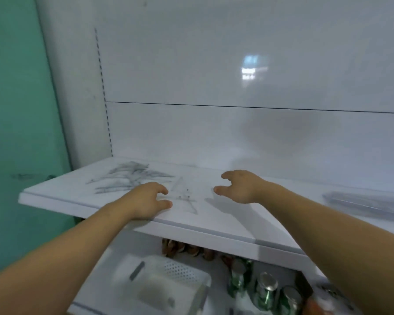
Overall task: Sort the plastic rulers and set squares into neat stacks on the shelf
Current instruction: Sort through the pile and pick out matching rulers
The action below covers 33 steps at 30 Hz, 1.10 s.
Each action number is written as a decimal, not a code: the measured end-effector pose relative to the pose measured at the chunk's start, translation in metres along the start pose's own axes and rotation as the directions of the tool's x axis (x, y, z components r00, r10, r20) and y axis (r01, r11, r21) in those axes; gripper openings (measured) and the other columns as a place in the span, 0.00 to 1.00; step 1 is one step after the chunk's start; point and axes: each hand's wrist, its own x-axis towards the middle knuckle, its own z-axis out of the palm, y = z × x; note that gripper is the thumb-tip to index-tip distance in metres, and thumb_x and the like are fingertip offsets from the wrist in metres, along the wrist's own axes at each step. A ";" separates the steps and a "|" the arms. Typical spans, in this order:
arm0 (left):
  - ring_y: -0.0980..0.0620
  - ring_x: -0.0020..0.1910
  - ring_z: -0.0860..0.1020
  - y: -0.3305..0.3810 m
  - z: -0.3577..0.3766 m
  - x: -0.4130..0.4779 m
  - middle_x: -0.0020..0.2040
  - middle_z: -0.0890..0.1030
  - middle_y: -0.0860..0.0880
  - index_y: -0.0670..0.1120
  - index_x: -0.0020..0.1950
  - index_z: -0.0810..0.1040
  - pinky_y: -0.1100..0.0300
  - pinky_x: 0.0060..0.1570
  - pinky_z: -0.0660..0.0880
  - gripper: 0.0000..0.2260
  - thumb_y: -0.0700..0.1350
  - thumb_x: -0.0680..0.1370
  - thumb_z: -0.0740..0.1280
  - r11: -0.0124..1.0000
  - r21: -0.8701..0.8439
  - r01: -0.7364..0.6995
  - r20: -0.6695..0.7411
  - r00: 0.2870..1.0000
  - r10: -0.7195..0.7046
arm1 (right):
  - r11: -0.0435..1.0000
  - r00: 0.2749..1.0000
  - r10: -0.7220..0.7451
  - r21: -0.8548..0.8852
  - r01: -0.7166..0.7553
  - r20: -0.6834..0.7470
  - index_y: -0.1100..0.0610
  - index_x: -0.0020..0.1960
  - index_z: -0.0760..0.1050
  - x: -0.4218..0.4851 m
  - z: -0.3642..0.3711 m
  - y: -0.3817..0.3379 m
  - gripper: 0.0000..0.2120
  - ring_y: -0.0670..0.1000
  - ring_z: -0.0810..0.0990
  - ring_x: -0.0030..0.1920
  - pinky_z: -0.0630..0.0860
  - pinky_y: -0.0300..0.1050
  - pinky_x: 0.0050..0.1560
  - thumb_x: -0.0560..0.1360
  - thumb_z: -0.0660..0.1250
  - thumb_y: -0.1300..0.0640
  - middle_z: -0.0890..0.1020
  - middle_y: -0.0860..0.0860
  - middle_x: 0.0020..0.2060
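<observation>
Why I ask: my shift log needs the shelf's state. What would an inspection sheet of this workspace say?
Surface: white shelf, flat, white back panel behind.
Job's things: loose heap of clear rulers and set squares at left rear; one clear set square flat between the hands; blurred clear stack at right.
Clutter: nothing seen on the shelf.
Grippers: left hand by the set square near the front edge, fingers loosely curled, empty; right hand above the shelf, fingers loosely curled, empty.
Cables: nothing seen.
Surroundings: green wall at left; white perforated basket and green cans below.
</observation>
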 end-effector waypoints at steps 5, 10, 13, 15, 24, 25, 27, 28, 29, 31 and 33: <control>0.50 0.68 0.68 -0.098 -0.030 0.001 0.72 0.68 0.52 0.52 0.68 0.71 0.57 0.66 0.64 0.23 0.59 0.75 0.65 0.997 0.012 0.078 -0.017 0.997 -0.078 | 0.995 0.995 -0.094 -0.016 0.094 0.023 0.53 0.76 0.57 0.065 0.030 -0.096 0.34 0.53 0.58 0.74 0.57 0.48 0.72 0.77 0.56 0.36 0.60 0.51 0.75; 0.50 0.65 0.70 -0.158 -0.047 0.010 0.69 0.70 0.50 0.51 0.68 0.71 0.58 0.63 0.66 0.23 0.59 0.76 0.64 0.992 -0.003 0.125 -0.007 0.992 -0.125 | 0.989 0.989 -0.138 -0.040 0.140 0.053 0.55 0.75 0.59 0.123 0.046 -0.161 0.33 0.54 0.60 0.73 0.59 0.47 0.70 0.77 0.57 0.37 0.62 0.53 0.75; 0.52 0.65 0.69 -0.180 -0.052 0.023 0.69 0.70 0.53 0.53 0.67 0.71 0.57 0.64 0.66 0.23 0.61 0.75 0.64 0.994 -0.010 0.110 -0.022 0.994 -0.110 | 0.989 0.989 -0.135 -0.056 0.138 0.060 0.56 0.75 0.59 0.157 0.052 -0.184 0.32 0.54 0.61 0.73 0.59 0.47 0.69 0.78 0.56 0.38 0.62 0.53 0.74; 0.52 0.66 0.69 -0.188 -0.055 0.036 0.69 0.70 0.54 0.54 0.66 0.72 0.57 0.65 0.65 0.23 0.62 0.74 0.64 0.994 -0.030 0.105 -0.048 0.993 -0.106 | 0.989 0.990 -0.128 -0.069 0.132 0.059 0.56 0.73 0.63 0.183 0.059 -0.191 0.31 0.55 0.64 0.71 0.62 0.47 0.67 0.77 0.56 0.38 0.65 0.54 0.72; 0.46 0.71 0.62 -0.206 -0.057 0.123 0.73 0.64 0.48 0.52 0.74 0.62 0.50 0.68 0.61 0.33 0.67 0.73 0.60 0.982 0.081 0.169 -0.045 0.985 -0.166 | 0.994 0.986 -0.102 -0.013 0.104 0.129 0.56 0.67 0.68 0.285 0.083 -0.196 0.35 0.55 0.72 0.62 0.69 0.46 0.57 0.71 0.60 0.31 0.73 0.54 0.66; 0.45 0.71 0.61 -0.208 -0.057 0.133 0.74 0.64 0.48 0.52 0.74 0.61 0.49 0.69 0.61 0.34 0.67 0.74 0.60 0.977 0.112 0.181 -0.025 0.984 -0.179 | 0.993 0.987 -0.116 -0.013 0.119 0.114 0.57 0.68 0.67 0.295 0.084 -0.196 0.35 0.55 0.72 0.63 0.69 0.47 0.59 0.71 0.61 0.32 0.72 0.55 0.66; 0.45 0.70 0.63 -0.215 -0.058 0.149 0.72 0.65 0.47 0.53 0.74 0.63 0.51 0.68 0.62 0.31 0.66 0.74 0.60 0.976 0.138 0.169 0.027 0.984 -0.175 | 0.990 0.988 -0.141 -0.012 0.142 0.069 0.59 0.70 0.66 0.311 0.083 -0.194 0.35 0.56 0.70 0.65 0.68 0.49 0.64 0.73 0.64 0.36 0.71 0.56 0.67; 0.46 0.68 0.66 -0.218 -0.060 0.154 0.70 0.68 0.48 0.53 0.72 0.66 0.53 0.66 0.63 0.28 0.64 0.75 0.61 0.981 0.121 0.153 0.044 0.986 -0.159 | 0.988 0.987 -0.152 -0.015 0.153 0.058 0.60 0.70 0.66 0.315 0.080 -0.193 0.34 0.56 0.70 0.65 0.68 0.49 0.65 0.73 0.64 0.38 0.72 0.56 0.67; 0.48 0.64 0.69 -0.221 -0.062 0.158 0.67 0.70 0.48 0.54 0.70 0.69 0.56 0.62 0.66 0.25 0.61 0.75 0.63 0.987 0.093 0.132 0.051 0.989 -0.137 | 0.987 0.985 -0.160 -0.017 0.161 0.060 0.60 0.69 0.67 0.319 0.078 -0.192 0.33 0.56 0.71 0.65 0.67 0.48 0.65 0.74 0.65 0.39 0.72 0.56 0.66; 0.53 0.55 0.73 -0.226 -0.066 0.164 0.61 0.75 0.50 0.54 0.66 0.73 0.61 0.55 0.68 0.20 0.57 0.76 0.65 0.995 0.054 0.080 0.041 0.996 -0.082 | 0.986 0.982 -0.167 -0.007 0.168 0.088 0.60 0.68 0.70 0.323 0.073 -0.190 0.29 0.55 0.72 0.64 0.68 0.45 0.63 0.75 0.65 0.42 0.74 0.55 0.65; 0.55 0.50 0.74 -0.231 -0.069 0.165 0.57 0.76 0.53 0.53 0.65 0.74 0.62 0.51 0.68 0.19 0.56 0.76 0.66 0.999 0.005 0.051 0.024 0.998 -0.051 | 0.985 0.980 -0.173 0.029 0.171 0.099 0.60 0.63 0.76 0.321 0.070 -0.188 0.23 0.53 0.76 0.58 0.71 0.44 0.58 0.75 0.67 0.46 0.78 0.54 0.60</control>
